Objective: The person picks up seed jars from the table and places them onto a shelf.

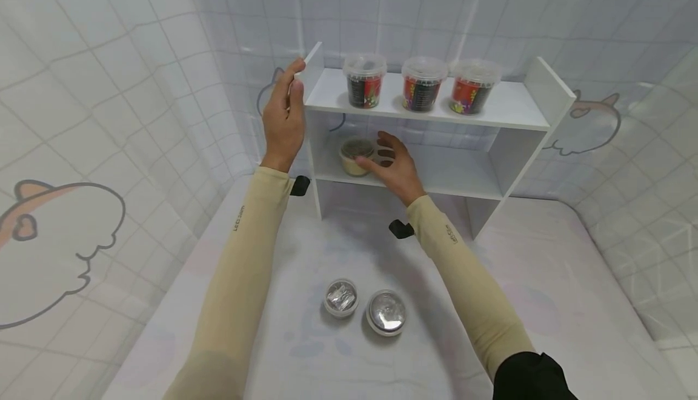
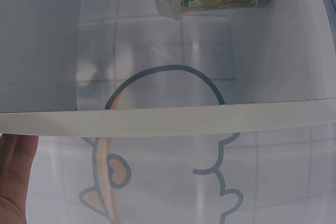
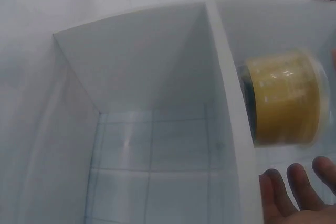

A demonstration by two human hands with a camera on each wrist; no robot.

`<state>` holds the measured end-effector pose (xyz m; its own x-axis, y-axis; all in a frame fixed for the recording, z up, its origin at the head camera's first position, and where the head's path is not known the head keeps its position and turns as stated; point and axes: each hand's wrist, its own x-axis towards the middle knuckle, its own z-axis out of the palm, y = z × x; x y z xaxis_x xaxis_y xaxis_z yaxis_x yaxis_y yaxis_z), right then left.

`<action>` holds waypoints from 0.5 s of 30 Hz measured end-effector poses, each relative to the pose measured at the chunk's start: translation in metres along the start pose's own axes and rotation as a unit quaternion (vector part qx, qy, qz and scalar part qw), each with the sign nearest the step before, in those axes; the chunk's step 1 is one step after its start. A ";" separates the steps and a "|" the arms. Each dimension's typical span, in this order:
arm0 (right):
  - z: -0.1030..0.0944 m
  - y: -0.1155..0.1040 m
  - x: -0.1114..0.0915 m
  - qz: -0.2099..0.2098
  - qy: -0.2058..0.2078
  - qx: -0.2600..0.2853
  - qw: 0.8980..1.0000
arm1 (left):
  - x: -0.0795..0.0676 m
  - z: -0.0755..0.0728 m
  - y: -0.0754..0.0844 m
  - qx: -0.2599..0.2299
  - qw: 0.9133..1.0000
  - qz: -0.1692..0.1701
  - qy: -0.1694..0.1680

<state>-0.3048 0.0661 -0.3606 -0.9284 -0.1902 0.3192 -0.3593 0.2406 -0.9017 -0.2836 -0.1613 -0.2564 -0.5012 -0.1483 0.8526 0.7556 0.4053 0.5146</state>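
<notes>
From my distant station I view a white shelf unit (image 1: 452, 160) standing on a cloth-covered bench (image 1: 545, 279). A jar (image 1: 351, 167) with a yellow label sits on its lower board, toward the left end. My right hand (image 1: 397, 166) reaches in beside this jar, its fingers spread and bent only slightly; in the right wrist view I find a gap between the fingertips and the jar, while in the head view the thumb overlaps the jar's side, and I cannot tell whether it touches. My left hand (image 1: 284, 120) is raised at the left side panel (image 1: 312, 73), fingers extended, the fingertips at the panel's edge. The two hands are apart, on either side of the jar. On the upper board (image 1: 507, 100) I count three lidded cups with red and black labels: a left cup (image 1: 364, 85), a middle cup (image 1: 422, 88) and a right cup (image 1: 473, 89). Nearer to me, a smaller silver-topped tub (image 1: 340, 298) and a larger silver-topped tub (image 1: 386, 313) lie side by side on the bench, slightly apart
</notes>
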 end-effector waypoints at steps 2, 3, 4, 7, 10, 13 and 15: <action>-0.001 0.002 -0.002 -0.003 0.004 0.002 1.000 | 0.000 0.000 -0.001 0.000 1.000 -0.002 0.001; -0.002 0.003 -0.003 -0.003 0.005 0.004 1.000 | 0.000 0.000 -0.001 0.001 1.000 -0.001 0.002; -0.002 0.005 -0.004 -0.005 0.007 0.006 1.000 | 0.000 0.000 -0.002 0.001 1.000 0.002 0.003; -0.003 0.008 -0.007 -0.014 0.011 0.018 1.000 | 0.000 0.000 -0.003 0.003 1.000 0.015 0.004; -0.004 0.010 -0.010 -0.021 0.014 0.026 0.999 | 0.000 0.001 -0.003 0.002 1.000 0.021 0.006; -0.005 0.009 -0.013 -0.028 0.015 0.029 0.999 | 0.000 0.001 -0.003 0.000 1.000 0.020 0.006; -0.006 0.009 -0.015 -0.028 0.014 0.030 0.999 | 0.000 0.001 -0.003 -0.001 1.000 0.018 0.005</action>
<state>-0.2944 0.0765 -0.3722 -0.9094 -0.1744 0.3777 -0.4059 0.1733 -0.8973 -0.2863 -0.1618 -0.2577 -0.4698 -0.1438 0.8710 0.7732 0.4090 0.4846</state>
